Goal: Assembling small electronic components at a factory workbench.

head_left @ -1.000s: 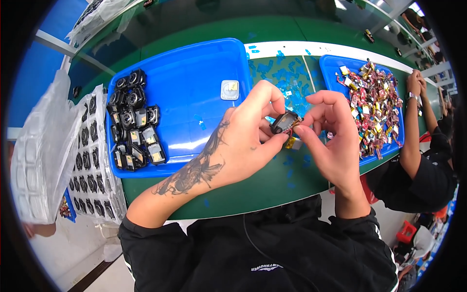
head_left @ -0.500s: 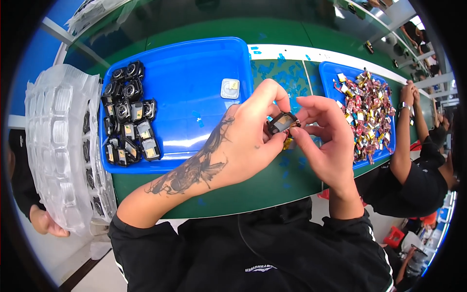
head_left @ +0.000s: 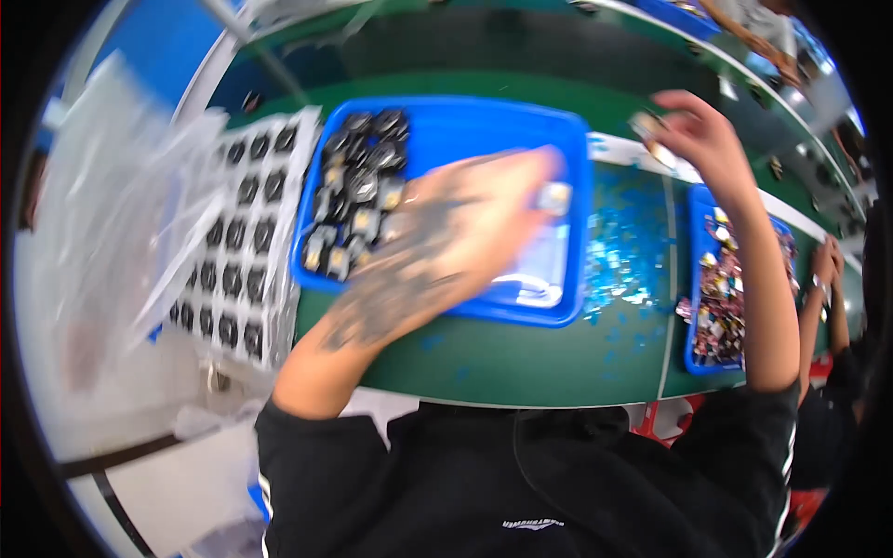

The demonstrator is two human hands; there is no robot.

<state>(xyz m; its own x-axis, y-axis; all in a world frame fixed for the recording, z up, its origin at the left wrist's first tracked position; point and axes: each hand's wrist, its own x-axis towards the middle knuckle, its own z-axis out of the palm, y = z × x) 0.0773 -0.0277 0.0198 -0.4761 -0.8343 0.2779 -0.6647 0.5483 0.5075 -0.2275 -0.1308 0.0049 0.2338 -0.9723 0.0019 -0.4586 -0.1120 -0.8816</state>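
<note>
My left hand (head_left: 502,209), smeared by motion, reaches over the blue tray (head_left: 446,104). Its fingertips are close to a small whitish square piece (head_left: 554,198) at the tray's right side; I cannot tell if they touch it. My right hand (head_left: 705,139) is raised beyond the tray's far right corner. Between its thumb and fingers is a small housing (head_left: 654,139), blurred, with a pale face and dark edge. Several black housings (head_left: 363,186) fill the left part of the tray, some showing pale and yellowish patches.
A white blister tray (head_left: 228,251) with rows of black parts stands left, beside crumpled clear plastic (head_left: 121,223). Blue film bits (head_left: 623,251) litter the green table (head_left: 465,363). A smaller blue tray (head_left: 696,325) on the right holds many reddish and gold pieces. Another person's hands (head_left: 826,265) are at far right.
My hands, together around a black housing before, have come apart. The right went up and away with a housing; the left is over the tray. The view has shifted, showing more of the left side.
</note>
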